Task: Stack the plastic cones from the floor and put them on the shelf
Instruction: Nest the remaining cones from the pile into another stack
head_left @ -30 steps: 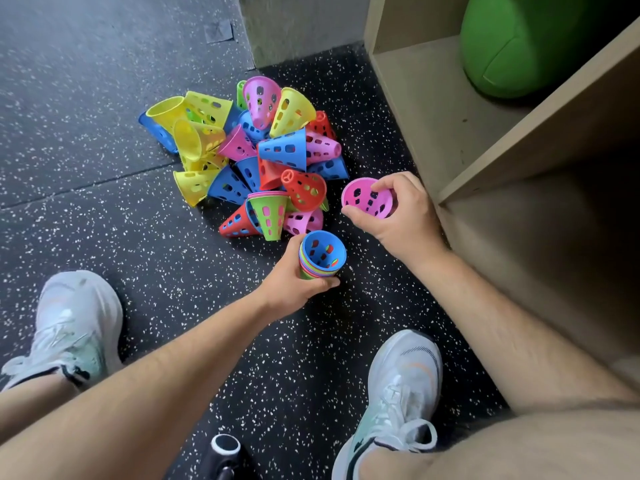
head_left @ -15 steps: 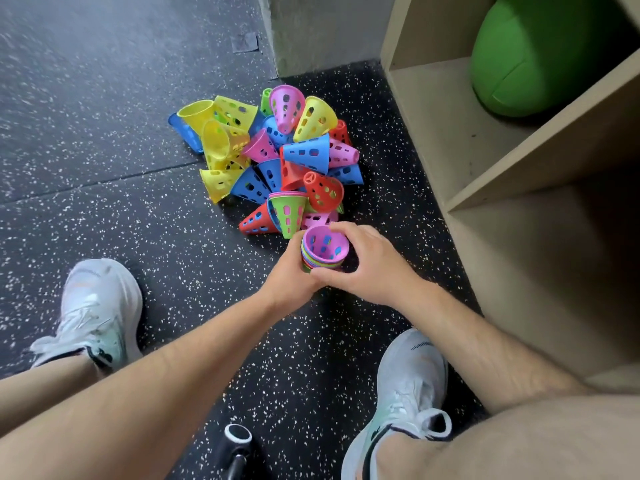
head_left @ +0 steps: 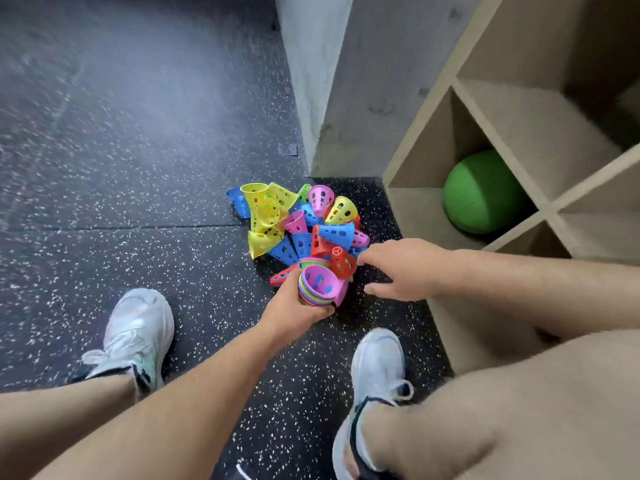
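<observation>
My left hand point(head_left: 294, 308) is curled round the stack of nested cones point(head_left: 320, 284), purple one on top, mouth up, just below centre frame. My right hand point(head_left: 401, 271) is spread, fingers straight, holding nothing. Its fingertips reach the red cone point(head_left: 343, 264) at the near edge of the loose pile point(head_left: 298, 223) on the floor point(head_left: 138, 168), mid-frame. Whether they touch it I cannot tell; it is blurred. The stack hides the lower cones behind it. The shelf point(head_left: 429, 140) fills the right side and is cut off. A green ball point(head_left: 485, 192) sits in one compartment, partly behind a divider.
</observation>
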`<action>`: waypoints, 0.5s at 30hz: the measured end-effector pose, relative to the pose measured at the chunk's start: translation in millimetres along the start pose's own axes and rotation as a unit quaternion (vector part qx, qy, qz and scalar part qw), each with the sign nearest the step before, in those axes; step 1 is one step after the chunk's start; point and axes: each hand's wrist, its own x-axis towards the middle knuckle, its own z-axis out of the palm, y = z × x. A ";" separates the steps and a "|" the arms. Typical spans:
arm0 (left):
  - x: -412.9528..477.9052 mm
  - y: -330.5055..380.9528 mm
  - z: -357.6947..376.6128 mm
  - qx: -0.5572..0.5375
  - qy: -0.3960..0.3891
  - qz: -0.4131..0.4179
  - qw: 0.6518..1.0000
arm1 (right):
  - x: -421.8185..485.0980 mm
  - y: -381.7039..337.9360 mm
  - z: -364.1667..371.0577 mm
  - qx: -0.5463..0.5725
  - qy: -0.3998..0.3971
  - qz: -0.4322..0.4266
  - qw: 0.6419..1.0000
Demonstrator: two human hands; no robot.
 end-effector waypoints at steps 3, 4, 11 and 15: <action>5.0 8.0 -1.4 -0.004 0.031 0.009 0.999 | 17.0 4.3 -11.9 0.002 -0.001 0.008 1.000; 9.1 8.1 -0.5 -0.006 0.046 0.009 0.999 | 26.0 8.8 -10.9 0.017 0.016 0.018 1.000; 48.1 5.0 -6.3 -0.001 0.118 -0.011 0.993 | 109.0 51.6 48.2 0.252 0.116 0.215 0.937; 77.1 8.2 -9.4 0.026 0.137 -0.009 0.990 | 135.9 55.6 78.2 0.422 0.150 0.303 0.841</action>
